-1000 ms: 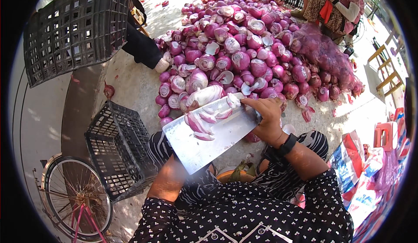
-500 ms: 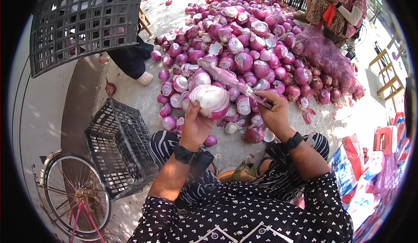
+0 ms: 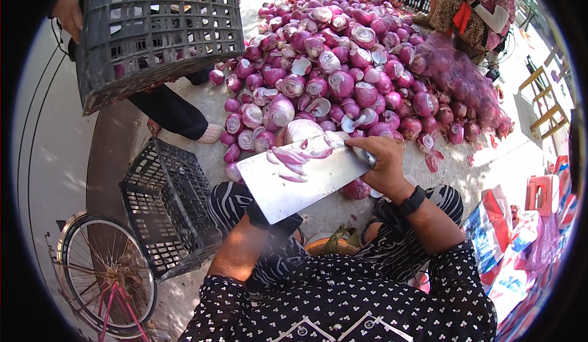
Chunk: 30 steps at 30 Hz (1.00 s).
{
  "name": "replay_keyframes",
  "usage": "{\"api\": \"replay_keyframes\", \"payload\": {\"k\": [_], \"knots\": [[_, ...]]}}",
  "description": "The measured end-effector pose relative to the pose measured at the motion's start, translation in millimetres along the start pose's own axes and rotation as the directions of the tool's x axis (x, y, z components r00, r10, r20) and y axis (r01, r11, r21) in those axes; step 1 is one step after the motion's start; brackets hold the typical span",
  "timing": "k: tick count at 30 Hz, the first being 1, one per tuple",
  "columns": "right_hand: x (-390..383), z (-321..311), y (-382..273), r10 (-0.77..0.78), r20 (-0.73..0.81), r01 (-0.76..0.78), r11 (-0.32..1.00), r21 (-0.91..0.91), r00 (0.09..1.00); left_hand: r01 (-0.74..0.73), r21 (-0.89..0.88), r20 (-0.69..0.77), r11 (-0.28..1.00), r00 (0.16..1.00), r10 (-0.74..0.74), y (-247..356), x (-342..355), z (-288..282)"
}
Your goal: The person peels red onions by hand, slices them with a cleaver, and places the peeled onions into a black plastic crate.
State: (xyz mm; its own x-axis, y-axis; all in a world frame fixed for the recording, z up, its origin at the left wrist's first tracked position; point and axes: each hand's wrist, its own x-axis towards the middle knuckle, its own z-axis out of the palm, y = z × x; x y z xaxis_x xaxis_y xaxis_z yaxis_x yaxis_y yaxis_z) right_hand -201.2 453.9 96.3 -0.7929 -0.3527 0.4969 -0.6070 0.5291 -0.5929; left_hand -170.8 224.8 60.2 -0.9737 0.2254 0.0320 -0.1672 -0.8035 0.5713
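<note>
My right hand (image 3: 381,165) grips the dark handle of a broad cleaver (image 3: 288,195), whose blade is turned flat toward me. Several thin red onion slivers (image 3: 293,163) cling to the blade's face. Behind its upper edge shows a large, partly peeled red onion (image 3: 301,130), white with purple rings. My left hand (image 3: 280,137) is at that onion, almost wholly covered by the blade; a bit of finger shows beside it. Just beyond lies a big heap of red onions (image 3: 343,84), many with trimmed tops.
An empty-looking black crate (image 3: 168,210) stands tilted at my left, near a bicycle wheel (image 3: 107,274). Another person carries a black crate (image 3: 162,29) at upper left. A seated person (image 3: 468,11) is at upper right by a mesh sack (image 3: 453,66). A red stool (image 3: 542,195) stands right.
The cleaver has turned from edge-on to flat and now covers my left hand, with slivers on its face. At upper left the carried crate has moved right, and the carrier's hand shows.
</note>
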Motion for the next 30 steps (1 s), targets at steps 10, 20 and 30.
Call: {"api": "replay_keyframes", "payload": {"k": [10, 20, 30], "knots": [[1, 8, 13, 0.553, 0.047, -0.553, 0.833, -0.017, 0.832, 0.055, -0.004, -0.052, 0.998, 0.997, -0.055, 9, 0, 22], [0, -2, -8, -0.045, -0.008, 0.044, 0.998, -0.047, 0.999, -0.314, 0.516, 0.112, 0.797, 0.947, 0.302, -12, 13, -20], [-4, -17, -12, -0.144, 0.092, 0.148, 0.988, -0.041, 0.985, -0.11, 0.858, -0.088, 0.502, 0.931, 0.354, -14, 14, -24]]}}
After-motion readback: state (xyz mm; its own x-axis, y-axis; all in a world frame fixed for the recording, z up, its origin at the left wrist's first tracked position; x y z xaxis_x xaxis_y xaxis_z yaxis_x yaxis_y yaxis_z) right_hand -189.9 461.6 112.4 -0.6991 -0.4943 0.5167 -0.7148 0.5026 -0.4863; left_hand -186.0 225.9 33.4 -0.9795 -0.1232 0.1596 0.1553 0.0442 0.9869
